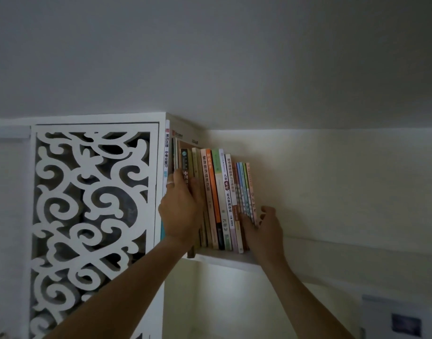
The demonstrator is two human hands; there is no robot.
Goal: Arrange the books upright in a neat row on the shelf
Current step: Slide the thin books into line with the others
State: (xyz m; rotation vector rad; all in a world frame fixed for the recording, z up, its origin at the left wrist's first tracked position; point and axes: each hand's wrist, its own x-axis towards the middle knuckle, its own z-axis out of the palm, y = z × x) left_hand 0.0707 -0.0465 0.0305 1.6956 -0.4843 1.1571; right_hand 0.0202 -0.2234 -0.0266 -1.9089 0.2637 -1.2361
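Shelf (224, 258): white board high on a pale wall, seen from below; its left end meets the cabinet.
Books (216, 199): a row standing on the shelf, spines outward, most leaning slightly to the right at the top; they touch one another side by side.
Tall white book (166, 152): leftmost, upright against the cabinet edge, taller than the rest, blue and black characters on the spine.
Dark-spined book (184, 165): near the left end, partly covered by the left hand.
Orange book (213, 189): mid-row, between a cream spine and a green one.
Thin pastel books (245, 192): shorter group at the right end, pink, blue and green spines.
Left hand (181, 211): raised to the left part of the row; grip closed around the dark-spined book and its neighbours, fingers curled over the spines, a ring on one finger.
Right hand (265, 228): at the right end of the row; grip loosely spread, fingers against the spines and the thumb beyond the last pink book.
Cabinet (92, 216): white, with a cut-out scroll-pattern door, left of the shelf.
Wall (332, 179): plain, dimly lit.
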